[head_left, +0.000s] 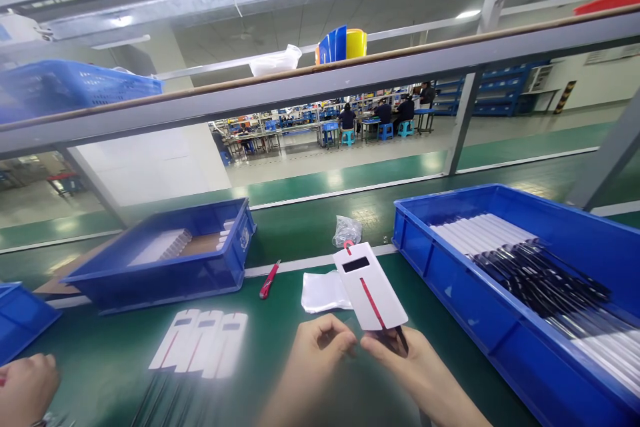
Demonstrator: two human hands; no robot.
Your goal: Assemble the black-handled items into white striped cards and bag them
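Note:
My right hand (420,367) is closed on the lower end of a white card sleeve (373,290) with a dark window and a red stripe, held tilted above the green belt (280,373). A thin black stick (403,340) pokes out at the sleeve's lower edge, by my right thumb. My left hand (317,350) is curled, its fingertips pinched together just left of the sleeve's bottom corner. What they pinch, if anything, I cannot make out.
A blue bin (480,320) of white and black slim items stands at the right, another blue bin (165,280) at the left. Three white sleeves (203,340), a red cutter (269,280) and clear bags (324,290) lie on the belt. Another person's hand (25,387) rests at the bottom left.

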